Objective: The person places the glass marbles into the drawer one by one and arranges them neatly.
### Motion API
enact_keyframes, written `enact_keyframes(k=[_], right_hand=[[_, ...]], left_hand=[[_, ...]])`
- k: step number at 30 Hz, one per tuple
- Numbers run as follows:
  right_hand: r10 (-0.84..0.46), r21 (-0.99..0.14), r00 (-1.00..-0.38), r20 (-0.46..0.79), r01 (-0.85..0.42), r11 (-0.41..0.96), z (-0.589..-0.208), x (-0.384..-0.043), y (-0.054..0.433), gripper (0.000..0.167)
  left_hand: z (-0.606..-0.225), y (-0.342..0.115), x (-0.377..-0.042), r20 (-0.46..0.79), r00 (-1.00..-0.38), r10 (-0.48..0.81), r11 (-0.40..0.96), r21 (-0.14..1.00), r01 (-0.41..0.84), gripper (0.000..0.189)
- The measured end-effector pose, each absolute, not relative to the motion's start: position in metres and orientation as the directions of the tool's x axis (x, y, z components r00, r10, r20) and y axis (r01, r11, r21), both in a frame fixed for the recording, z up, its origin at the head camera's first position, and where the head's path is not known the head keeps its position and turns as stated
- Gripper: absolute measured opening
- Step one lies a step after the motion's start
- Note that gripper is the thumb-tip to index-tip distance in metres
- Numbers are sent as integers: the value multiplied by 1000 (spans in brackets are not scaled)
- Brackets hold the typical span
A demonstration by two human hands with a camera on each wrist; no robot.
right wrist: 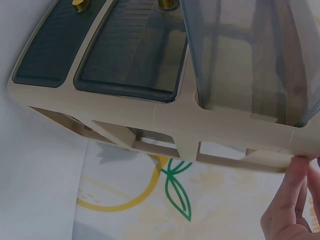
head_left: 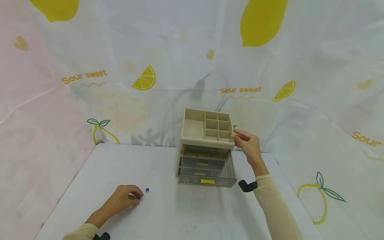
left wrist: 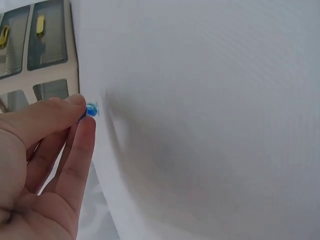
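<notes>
My left hand (head_left: 121,200) is low over the table at the left and pinches a small blue marble (head_left: 138,198) between thumb and fingertips. Just beyond those fingertips a second blue marble (head_left: 147,190) lies on the table. In the left wrist view, shiny blue glass (left wrist: 92,109) shows at the fingertips. A beige desktop drawer organizer (head_left: 193,129) stands at the back, its top drawer (head_left: 192,180) pulled out. That drawer is see-through grey with a yellow handle. With thumb and fingers, my right hand (head_left: 248,144) holds the organizer's upper right edge.
Lower drawers (right wrist: 132,55) of the organizer are closed, and its top has several open compartments. A white cloth covers the table (head_left: 126,166). Behind it hangs a lemon-printed curtain (head_left: 171,43).
</notes>
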State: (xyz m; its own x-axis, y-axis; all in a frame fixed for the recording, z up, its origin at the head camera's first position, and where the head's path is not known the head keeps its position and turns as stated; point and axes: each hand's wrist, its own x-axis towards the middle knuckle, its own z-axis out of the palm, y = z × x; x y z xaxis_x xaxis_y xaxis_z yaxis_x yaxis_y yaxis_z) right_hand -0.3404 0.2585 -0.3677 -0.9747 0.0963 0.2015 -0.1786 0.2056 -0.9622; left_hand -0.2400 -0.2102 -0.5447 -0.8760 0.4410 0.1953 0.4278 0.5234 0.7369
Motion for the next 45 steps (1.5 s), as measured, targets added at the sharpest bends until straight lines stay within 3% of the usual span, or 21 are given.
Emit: enact_keyframes(k=[15,25,45], right_hand=[[105,-964,-974,199,-176,198,-368,-338,260,43],[107,-961,-971,214,-190,201,-368,-340,261,42],[94,-952,-966,241,-216,218,-364,-342,255,38]], left_hand=[[-537,-205,-243,265,-896,357,491,762,421,17],[-521,-194,-256,366,-867,338,401,778,484,21],[-513,-184,-259,332,-879,343,397,796,456,20]])
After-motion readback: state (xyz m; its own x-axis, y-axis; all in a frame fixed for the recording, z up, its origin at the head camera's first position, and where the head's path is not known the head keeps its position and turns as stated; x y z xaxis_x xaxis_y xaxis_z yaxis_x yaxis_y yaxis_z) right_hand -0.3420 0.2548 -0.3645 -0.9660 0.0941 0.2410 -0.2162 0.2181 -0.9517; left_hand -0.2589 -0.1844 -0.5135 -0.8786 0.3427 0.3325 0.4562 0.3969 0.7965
